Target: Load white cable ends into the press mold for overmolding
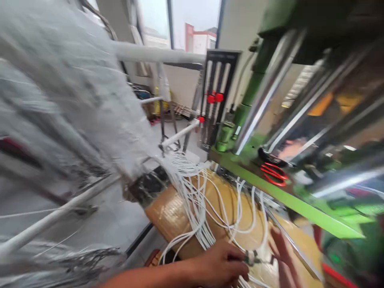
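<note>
My left hand (220, 264) comes in from the bottom, its fingers curled over the white cables (198, 218). A small white piece with dark parts (252, 257) shows at its fingertips, too blurred to name. Just to the right is my right hand (285, 256), close to that piece. It is smeared by motion, and its grip does not show. The cables run in a loose bundle across a tan, tape-covered work surface (163, 208). Some loop up to the edge of the green machine (285, 200).
Steel columns (267, 96) rise from the green machine, where red-handled scissors (273, 174) lie. On the left hangs plastic-wrapped material (90, 88) beside white padded rails (54, 214). A dark slotted panel with red knobs (219, 97) stands behind. A person's hand (291, 149) shows beyond the columns.
</note>
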Demonstrator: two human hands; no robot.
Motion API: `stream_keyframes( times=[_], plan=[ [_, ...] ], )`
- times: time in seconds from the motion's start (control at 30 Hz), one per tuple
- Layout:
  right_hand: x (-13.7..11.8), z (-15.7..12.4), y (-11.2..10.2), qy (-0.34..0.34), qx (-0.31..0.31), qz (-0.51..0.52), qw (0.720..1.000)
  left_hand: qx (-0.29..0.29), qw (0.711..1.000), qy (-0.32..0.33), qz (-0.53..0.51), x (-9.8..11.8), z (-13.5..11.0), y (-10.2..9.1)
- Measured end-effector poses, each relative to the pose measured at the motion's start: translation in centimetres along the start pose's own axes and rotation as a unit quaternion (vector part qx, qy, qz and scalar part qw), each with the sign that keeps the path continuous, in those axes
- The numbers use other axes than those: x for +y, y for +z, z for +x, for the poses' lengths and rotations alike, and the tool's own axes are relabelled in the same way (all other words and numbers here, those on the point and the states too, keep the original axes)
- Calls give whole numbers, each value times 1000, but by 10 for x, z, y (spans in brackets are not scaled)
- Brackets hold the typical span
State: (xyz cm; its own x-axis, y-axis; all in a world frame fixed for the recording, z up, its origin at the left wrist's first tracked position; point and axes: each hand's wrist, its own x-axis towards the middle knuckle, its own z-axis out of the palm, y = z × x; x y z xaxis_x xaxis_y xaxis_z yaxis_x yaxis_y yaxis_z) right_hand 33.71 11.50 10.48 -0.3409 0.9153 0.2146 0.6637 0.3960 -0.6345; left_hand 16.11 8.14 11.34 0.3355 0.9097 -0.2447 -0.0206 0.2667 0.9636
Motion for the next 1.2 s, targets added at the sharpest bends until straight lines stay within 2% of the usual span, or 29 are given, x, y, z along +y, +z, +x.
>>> stream_keyframes(
  times=[0.07, 0.13, 0.27, 0.37, 0.47, 0.63, 0.8, 0.87, 0.93, 0.97, 1.07, 1.13, 1.2],
  plan=[
    [6, -10, -10, 33, -5, -1, 999, -17, 997, -14, -76, 10, 12, 14],
    [22, -4, -21, 53, -4, 10, 999, 1, 991, -48, -126, 16, 19, 15],
    [74, 20, -50, 87, 34, -157, 983, 35, 984, -81, -153, 16, 23, 8],
    [104, 29, -60, 84, -2, -197, 977, 49, 983, -65, -162, 12, 27, 9],
    [114, 31, -64, 79, -43, -193, 977, 71, 985, -50, -152, 7, 31, 12],
    [105, 22, -79, 93, -93, -159, 978, 47, 991, -27, -123, 4, 35, 16],
    [81, -8, -85, 172, -101, -118, 973, 19, 995, -39, -92, 3, 39, 20],
    [66, -22, -80, 180, -107, -57, 976, 0, 996, -50, -77, 1, 41, 22],
    [50, -34, -71, 188, -82, 68, 976, -24, 997, -55, -57, 0, 43, 25],
    [42, -39, -65, 203, -59, 140, 967, -36, 997, -53, -35, 0, 43, 27],
    [25, -48, -44, 278, -6, 302, 912, -52, 995, -1, 85, 0, 44, 31],
    [18, -52, -30, 304, 15, 345, 888, -60, 982, 54, 172, 0, 42, 31],
    [14, -53, -19, 299, 41, 356, 884, -75, 965, 102, 228, -2, 40, 30]
  ],
)
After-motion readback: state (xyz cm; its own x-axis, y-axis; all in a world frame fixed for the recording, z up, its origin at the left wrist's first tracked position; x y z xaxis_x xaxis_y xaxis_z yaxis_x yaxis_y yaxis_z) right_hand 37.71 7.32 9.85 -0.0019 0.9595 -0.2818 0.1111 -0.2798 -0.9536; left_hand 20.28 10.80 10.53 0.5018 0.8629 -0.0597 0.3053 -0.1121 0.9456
